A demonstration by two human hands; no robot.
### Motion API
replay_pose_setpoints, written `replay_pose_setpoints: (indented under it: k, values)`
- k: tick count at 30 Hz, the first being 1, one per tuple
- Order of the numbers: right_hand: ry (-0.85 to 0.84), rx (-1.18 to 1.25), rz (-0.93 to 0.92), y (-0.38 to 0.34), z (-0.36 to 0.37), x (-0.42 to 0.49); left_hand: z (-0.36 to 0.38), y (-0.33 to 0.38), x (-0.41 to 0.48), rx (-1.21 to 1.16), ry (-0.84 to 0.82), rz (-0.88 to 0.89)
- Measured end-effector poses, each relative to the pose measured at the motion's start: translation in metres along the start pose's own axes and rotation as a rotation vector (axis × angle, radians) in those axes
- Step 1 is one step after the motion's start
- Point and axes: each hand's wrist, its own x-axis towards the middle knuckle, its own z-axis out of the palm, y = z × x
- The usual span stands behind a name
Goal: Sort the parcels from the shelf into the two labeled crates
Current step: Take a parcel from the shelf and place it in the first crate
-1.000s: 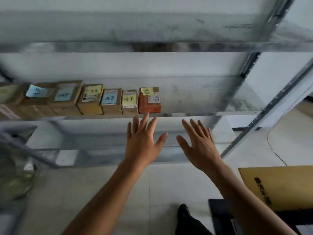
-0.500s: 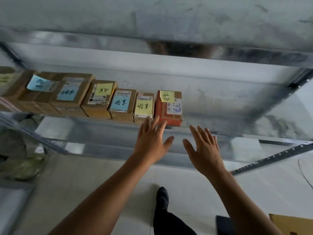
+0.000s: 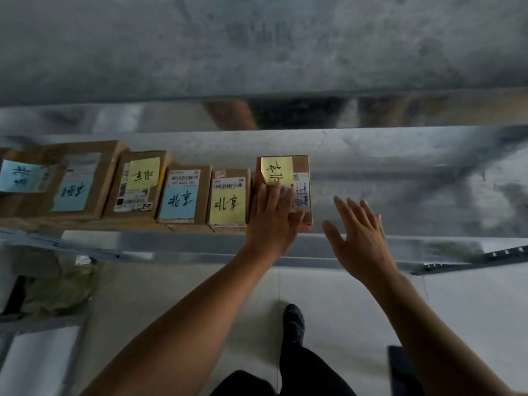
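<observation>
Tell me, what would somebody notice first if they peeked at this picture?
Probably the row of cardboard parcels on the metal shelf, each wearing a yellow or blue sticky note with handwriting. Next, the left hand lying flat on the orange parcel at the right end of the row. The right hand is open beside it, touching nothing.

We have one view only, from the camera worn on the head. It looks forward and steeply down, close over a metal shelf [image 3: 400, 178] that crosses the frame from left to right, with an upper shelf [image 3: 257, 47] filling the top. Both forearms reach in from the bottom edge, and the floor [image 3: 328, 287] lies far beneath.
</observation>
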Motion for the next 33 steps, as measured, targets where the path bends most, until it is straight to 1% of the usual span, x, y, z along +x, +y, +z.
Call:
replay_pose_setpoints:
  k: [4,7,9,11,13,15,17,19,20,23,26,28,31,33]
  values:
    - [-0.008,0.015,0.034,0.013,0.007,0.011,0.009,0.007,-0.004,-0.028,0.013,0.027]
    - [0.026,0.049,0.131,0.032,0.008,0.015,0.011,0.018,-0.009,-0.086,-0.022,0.074]
    - [-0.008,0.054,0.153,0.038,0.011,0.014,0.014,0.02,-0.01,-0.139,0.016,0.119]
    - [-0.079,0.047,0.134,0.036,0.017,0.013,0.018,0.014,-0.008,-0.18,0.07,0.152]
    - [-0.111,0.042,0.124,0.03,0.026,0.013,0.022,0.005,-0.005,-0.221,0.115,0.172]
    - [-0.108,0.065,0.142,0.021,0.034,0.012,0.024,-0.001,-0.004,-0.3,0.148,0.14]
    - [-0.086,0.149,0.197,0.013,0.04,0.011,0.023,-0.004,-0.004,-0.409,0.111,0.057]
    - [-0.037,0.234,0.257,0.005,0.044,0.007,0.019,-0.003,-0.003,-0.525,0.008,-0.038]
    - [0.001,0.251,0.279,0.001,0.046,0.004,0.017,-0.003,-0.003,-0.575,-0.032,-0.055]
    - [0.116,0.295,0.34,-0.014,0.053,-0.006,0.011,-0.003,-0.007,-0.715,-0.059,-0.057]
    - [0.231,0.438,0.44,-0.032,0.06,-0.021,0.006,-0.011,-0.014,-0.878,-0.128,-0.072]
    - [0.356,0.511,0.492,-0.043,0.063,-0.034,0.001,-0.017,-0.02,-0.928,-0.162,-0.007]
    - [0.547,0.725,0.561,-0.06,0.068,-0.056,-0.008,-0.019,-0.028,-0.966,-0.221,0.134]
    - [0.663,0.795,0.586,-0.066,0.078,-0.072,-0.012,-0.016,-0.032,-0.945,-0.283,0.235]
